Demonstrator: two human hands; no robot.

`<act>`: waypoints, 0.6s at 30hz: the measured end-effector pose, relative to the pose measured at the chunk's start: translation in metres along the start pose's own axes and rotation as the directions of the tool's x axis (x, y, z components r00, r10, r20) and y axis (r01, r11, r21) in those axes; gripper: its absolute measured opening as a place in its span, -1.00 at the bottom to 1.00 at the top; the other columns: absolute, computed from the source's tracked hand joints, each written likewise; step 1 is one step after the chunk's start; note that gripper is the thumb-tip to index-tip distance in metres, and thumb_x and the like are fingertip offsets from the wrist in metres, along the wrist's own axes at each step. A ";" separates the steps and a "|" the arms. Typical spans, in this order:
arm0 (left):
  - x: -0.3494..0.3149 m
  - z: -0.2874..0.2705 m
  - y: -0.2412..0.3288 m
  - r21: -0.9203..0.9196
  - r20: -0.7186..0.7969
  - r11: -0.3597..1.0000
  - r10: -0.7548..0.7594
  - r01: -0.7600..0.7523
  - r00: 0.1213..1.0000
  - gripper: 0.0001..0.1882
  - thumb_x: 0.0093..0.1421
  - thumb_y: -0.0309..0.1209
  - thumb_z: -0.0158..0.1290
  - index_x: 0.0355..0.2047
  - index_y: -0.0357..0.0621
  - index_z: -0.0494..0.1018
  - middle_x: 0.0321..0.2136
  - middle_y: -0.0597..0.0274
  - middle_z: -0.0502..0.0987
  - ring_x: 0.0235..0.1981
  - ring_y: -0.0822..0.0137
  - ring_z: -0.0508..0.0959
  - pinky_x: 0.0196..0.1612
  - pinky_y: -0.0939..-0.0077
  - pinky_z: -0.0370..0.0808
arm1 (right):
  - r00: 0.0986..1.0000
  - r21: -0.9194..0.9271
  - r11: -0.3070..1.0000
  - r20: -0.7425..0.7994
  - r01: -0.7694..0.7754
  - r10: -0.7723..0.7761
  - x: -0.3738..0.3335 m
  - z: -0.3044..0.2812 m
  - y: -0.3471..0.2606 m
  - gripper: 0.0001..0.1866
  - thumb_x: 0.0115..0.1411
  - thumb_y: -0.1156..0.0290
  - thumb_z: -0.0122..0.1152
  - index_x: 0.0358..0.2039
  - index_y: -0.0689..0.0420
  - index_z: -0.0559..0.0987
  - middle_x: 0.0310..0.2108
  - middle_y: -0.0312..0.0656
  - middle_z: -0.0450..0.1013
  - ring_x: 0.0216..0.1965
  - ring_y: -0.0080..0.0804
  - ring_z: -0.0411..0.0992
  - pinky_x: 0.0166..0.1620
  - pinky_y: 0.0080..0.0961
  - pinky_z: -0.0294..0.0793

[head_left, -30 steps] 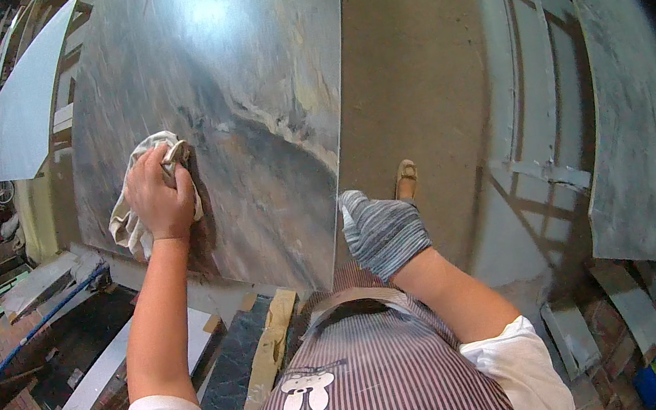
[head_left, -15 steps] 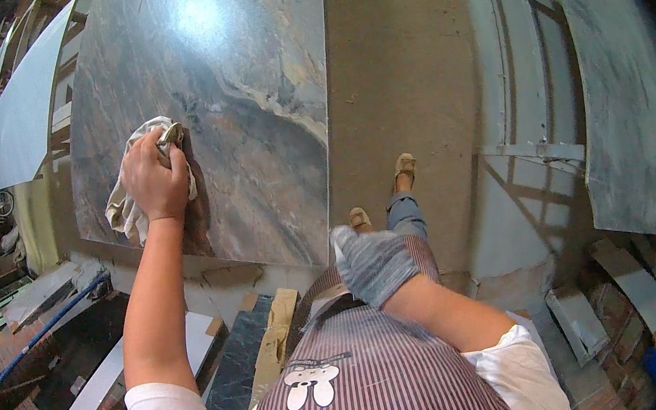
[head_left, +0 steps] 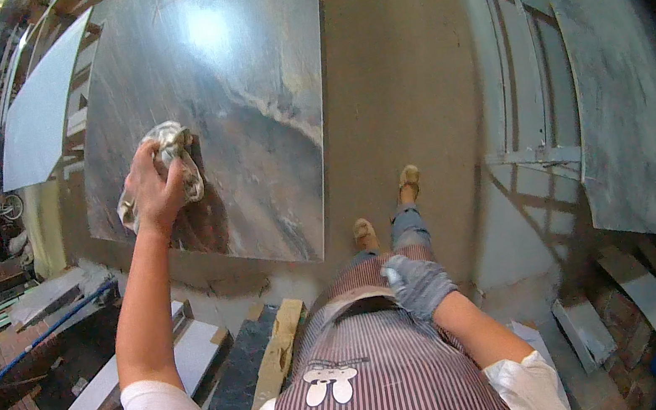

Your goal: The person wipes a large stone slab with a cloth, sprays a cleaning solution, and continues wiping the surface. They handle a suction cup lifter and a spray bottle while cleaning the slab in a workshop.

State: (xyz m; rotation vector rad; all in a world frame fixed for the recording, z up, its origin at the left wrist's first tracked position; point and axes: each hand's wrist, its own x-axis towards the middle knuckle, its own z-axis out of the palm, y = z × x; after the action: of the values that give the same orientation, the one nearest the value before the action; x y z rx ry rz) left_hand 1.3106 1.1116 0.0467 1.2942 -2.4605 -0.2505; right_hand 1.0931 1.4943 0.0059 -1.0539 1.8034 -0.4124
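Note:
My bare left hand (head_left: 153,187) presses a crumpled off-white cloth (head_left: 187,183) onto a large, glossy stone-patterned slab (head_left: 258,190). Its fingers are bent around the bunched fabric, near the slab's lower left part. The slab is grey-brown with pale veining, and a bright light reflects off its upper part. My right hand (head_left: 423,286) wears a grey knitted glove and hangs at my waist, in front of the striped apron (head_left: 381,392). Its fingers look curled in, partly hidden from above, and no object shows in them.
Brown floor (head_left: 401,67) runs along the slab's right side. Farther right stand a metal frame (head_left: 541,156) and a grey-green sheet (head_left: 617,94). A white panel (head_left: 45,99) leans at the left. Offcut strips (head_left: 282,352) and a blue pole (head_left: 43,341) lie near me.
My gloved right hand has moved right and slightly down, away from the slab's edge. The cloth under my left hand is more bunched. The view has shifted a little.

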 end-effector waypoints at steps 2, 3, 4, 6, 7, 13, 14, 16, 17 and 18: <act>-0.012 -0.011 -0.022 0.261 -0.022 0.944 0.213 -0.200 0.977 -0.35 0.04 -0.14 0.13 0.13 -0.10 0.29 0.04 -0.04 0.39 0.10 -0.06 0.35 0.12 0.10 0.22 | 0.998 -0.028 0.998 -0.003 -0.059 0.059 -0.004 -0.010 0.022 -0.78 0.22 0.29 -0.04 -0.26 0.12 0.51 -0.36 0.11 0.51 -0.29 0.09 0.51 -0.21 -0.10 0.48; -0.022 -0.008 -0.034 0.158 0.039 0.979 0.125 -0.130 0.991 -0.30 0.05 -0.12 0.13 0.18 -0.07 0.24 0.06 -0.03 0.36 0.14 -0.07 0.29 0.14 0.00 0.15 | 0.996 -0.044 0.995 -0.001 -0.089 0.089 -0.004 -0.010 0.029 -0.78 0.22 0.28 -0.03 -0.26 0.10 0.51 -0.37 0.11 0.51 -0.29 0.09 0.51 -0.21 -0.11 0.48; -0.031 -0.005 -0.041 0.058 0.108 0.997 0.041 -0.047 0.993 -0.25 0.05 -0.10 0.13 0.23 -0.03 0.20 0.08 -0.03 0.33 0.18 -0.08 0.24 0.17 -0.10 0.07 | 0.995 -0.047 0.994 -0.007 -0.098 0.098 -0.006 -0.011 0.033 -0.79 0.22 0.28 -0.02 -0.26 0.09 0.51 -0.37 0.11 0.51 -0.29 0.08 0.51 -0.21 -0.12 0.48; -0.046 0.013 -0.023 0.142 -0.002 0.985 -0.096 0.096 0.995 -0.13 0.08 0.00 0.11 0.33 0.09 0.02 0.17 -0.06 0.25 0.24 -0.06 0.17 0.22 -0.09 0.00 | 0.993 -0.055 0.991 -0.020 -0.121 0.120 -0.006 -0.010 0.044 -0.80 0.21 0.29 0.00 -0.26 0.08 0.52 -0.37 0.11 0.51 -0.28 0.07 0.50 -0.20 -0.13 0.48; -0.050 0.026 -0.019 0.171 -0.043 0.975 -0.137 0.142 0.990 -0.10 0.09 0.09 0.07 0.35 0.15 -0.05 0.25 -0.12 0.13 0.28 -0.09 0.11 0.25 -0.13 -0.05 | 0.995 -0.001 0.996 -0.026 -0.093 0.093 -0.002 0.002 0.055 -0.80 0.21 0.27 0.00 -0.26 0.08 0.51 -0.33 0.11 0.50 -0.26 0.07 0.49 -0.19 -0.13 0.47; 0.002 0.071 0.113 0.223 0.097 0.972 -0.091 0.068 0.991 -0.07 0.10 0.08 0.06 0.37 0.09 -0.10 0.24 -0.21 0.11 0.30 -0.13 0.04 0.28 -0.04 -0.11 | 0.998 0.054 0.999 0.058 0.001 -0.004 0.020 0.012 0.050 -0.74 0.25 0.21 -0.08 -0.23 0.08 0.49 -0.33 0.08 0.51 -0.28 0.08 0.49 -0.18 -0.12 0.47; 0.021 0.080 0.130 0.184 0.099 0.983 -0.036 0.017 0.994 -0.06 0.09 0.11 0.04 0.37 0.10 -0.11 0.26 -0.22 0.08 0.32 -0.12 0.01 0.29 -0.07 -0.14 | 0.997 0.067 0.998 0.081 0.012 -0.017 0.024 0.011 0.051 -0.74 0.26 0.21 -0.09 -0.22 0.08 0.49 -0.33 0.08 0.51 -0.28 0.08 0.49 -0.17 -0.12 0.47; 0.065 0.098 0.172 0.203 0.183 0.978 -0.085 0.047 0.979 -0.08 0.11 0.13 0.00 0.37 0.11 -0.12 0.29 -0.22 0.00 0.34 -0.11 -0.04 0.31 -0.08 -0.21 | 0.998 0.070 0.997 0.037 0.038 -0.040 0.026 0.003 0.055 -0.75 0.27 0.22 -0.08 -0.24 0.09 0.49 -0.33 0.09 0.51 -0.28 0.09 0.49 -0.18 -0.12 0.47; 0.089 0.102 0.194 0.205 0.210 0.978 -0.086 0.042 0.974 -0.08 0.12 0.11 -0.01 0.37 0.10 -0.13 0.31 -0.20 -0.02 0.34 -0.12 -0.05 0.31 -0.09 -0.21 | 0.999 0.084 0.996 0.017 0.037 -0.038 0.028 -0.002 0.061 -0.75 0.27 0.23 -0.08 -0.24 0.09 0.49 -0.33 0.09 0.51 -0.28 0.09 0.49 -0.18 -0.12 0.47; 0.110 0.113 0.206 0.200 0.195 0.980 -0.044 0.004 0.980 -0.12 0.13 0.07 0.00 0.36 0.14 -0.11 0.31 -0.19 -0.02 0.33 -0.15 -0.04 0.30 -0.12 -0.19 | 0.999 0.092 0.995 0.002 0.039 -0.039 0.029 -0.007 0.065 -0.76 0.27 0.23 -0.07 -0.24 0.10 0.49 -0.33 0.09 0.51 -0.28 0.09 0.49 -0.18 -0.13 0.47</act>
State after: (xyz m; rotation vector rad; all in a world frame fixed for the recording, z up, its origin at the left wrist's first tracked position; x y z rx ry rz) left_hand 1.0527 1.1377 0.0314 1.4437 -2.6968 -0.1483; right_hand 1.0511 1.5069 -0.0508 -1.0264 1.7456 -0.5117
